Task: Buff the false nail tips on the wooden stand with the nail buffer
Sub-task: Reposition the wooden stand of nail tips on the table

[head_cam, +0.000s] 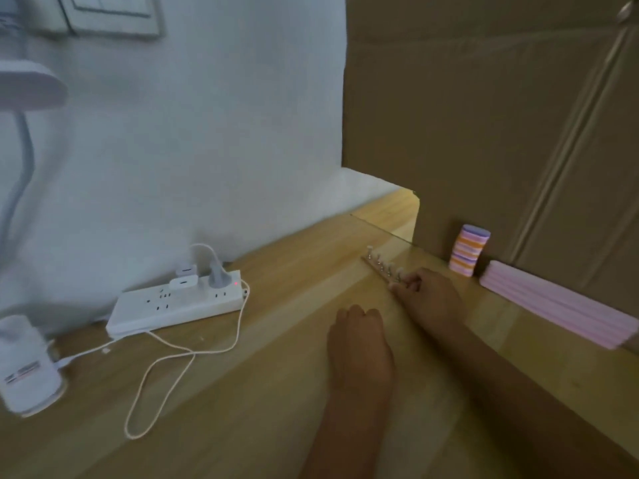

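Observation:
A thin wooden stand (375, 267) lies on the desk with a row of small false nail tips (382, 262) standing on it. My right hand (427, 297) reaches to the stand's near end, and its curled fingers pinch that end. My left hand (361, 344) rests on the desk just left of it, fingers curled under in a fist, holding nothing. A stack of pink, orange and purple buffer blocks (468, 250) stands behind the stand. Several long pink buffers (553, 304) lie along the cardboard to the right.
A tall cardboard sheet (501, 115) walls off the right side. A white power strip (176, 304) with plugs and a looping cable (162, 368) lies at the left. A white lamp base (29, 368) stands at the far left, by the wooden desk (242, 409).

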Motion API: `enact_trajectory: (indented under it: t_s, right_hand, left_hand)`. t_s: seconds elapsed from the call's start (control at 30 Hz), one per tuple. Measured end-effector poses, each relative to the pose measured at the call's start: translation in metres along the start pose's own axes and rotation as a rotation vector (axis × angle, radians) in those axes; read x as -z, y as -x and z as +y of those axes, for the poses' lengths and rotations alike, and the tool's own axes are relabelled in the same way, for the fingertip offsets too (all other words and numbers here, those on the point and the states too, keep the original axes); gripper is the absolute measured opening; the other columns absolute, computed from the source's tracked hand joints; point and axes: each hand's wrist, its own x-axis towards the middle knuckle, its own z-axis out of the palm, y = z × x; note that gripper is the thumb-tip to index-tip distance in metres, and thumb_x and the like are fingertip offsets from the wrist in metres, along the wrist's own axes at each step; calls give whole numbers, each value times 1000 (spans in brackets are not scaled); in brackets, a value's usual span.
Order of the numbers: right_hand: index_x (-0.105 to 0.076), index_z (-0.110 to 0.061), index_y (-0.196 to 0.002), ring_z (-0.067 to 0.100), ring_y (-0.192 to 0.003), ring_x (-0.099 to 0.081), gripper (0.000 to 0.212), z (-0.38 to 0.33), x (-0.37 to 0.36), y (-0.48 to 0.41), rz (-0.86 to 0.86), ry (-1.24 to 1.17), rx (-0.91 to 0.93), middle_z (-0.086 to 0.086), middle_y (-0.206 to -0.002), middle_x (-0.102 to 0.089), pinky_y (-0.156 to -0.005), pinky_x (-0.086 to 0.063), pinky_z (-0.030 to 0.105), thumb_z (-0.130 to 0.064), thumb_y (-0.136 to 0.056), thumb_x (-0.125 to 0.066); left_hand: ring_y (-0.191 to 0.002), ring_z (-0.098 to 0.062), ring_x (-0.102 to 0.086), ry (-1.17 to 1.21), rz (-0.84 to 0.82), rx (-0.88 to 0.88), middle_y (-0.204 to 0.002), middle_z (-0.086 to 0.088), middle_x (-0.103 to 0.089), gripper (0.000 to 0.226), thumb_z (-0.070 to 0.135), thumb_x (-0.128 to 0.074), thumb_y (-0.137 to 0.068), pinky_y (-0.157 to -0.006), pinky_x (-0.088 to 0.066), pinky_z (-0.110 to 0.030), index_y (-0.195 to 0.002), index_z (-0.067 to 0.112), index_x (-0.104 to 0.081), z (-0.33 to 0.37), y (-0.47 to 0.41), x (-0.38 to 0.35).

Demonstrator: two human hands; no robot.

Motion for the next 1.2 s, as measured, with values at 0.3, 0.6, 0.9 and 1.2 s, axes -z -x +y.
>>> enact_trajectory:
  t_s: [0.3,0.6,0.9,1.2]
  right_hand:
    - [-66,-14,-104,25,-96,-64,49,-11,-31,-98,89,112,-151,6,-102,-68,-72,-39,31,-61,-95,-53]
    - [-60,-19,-71,19,-77,-63,47,-10,-44,-114,85,198,68,-1,-73,-61,-55,-27,26,-54,-98,-46]
    - [-55,-19,-96,26,-87,-64,19,-12,-45,-111,95,203,323,-2,-78,-60,-65,-33,30,-36,-101,-48]
    - [-65,-21,-118,26,-114,-58,41,-10,-46,-126,-7,254,129,3,-123,-66,-81,-33,35,-46,-96,-42]
  left_hand:
    - [-114,-21,-42,-49,51,-3,-122,2,-48,24,24,-37,-97,-94,-32,-34,-118,25,-50,2,-61,-24]
    - [-119,-22,-41,-36,73,5,-126,0,-47,35,15,-37,-92,-99,-31,-34,-125,21,-48,9,-52,-29]
    - [-119,-23,-39,-40,60,-27,-128,-1,-45,35,20,-39,-93,-101,-29,-34,-128,20,-45,5,-52,-28]
    - [-116,-21,-40,10,41,-24,-124,1,-47,29,21,-40,-94,-100,-31,-34,-121,20,-50,4,-52,-25]
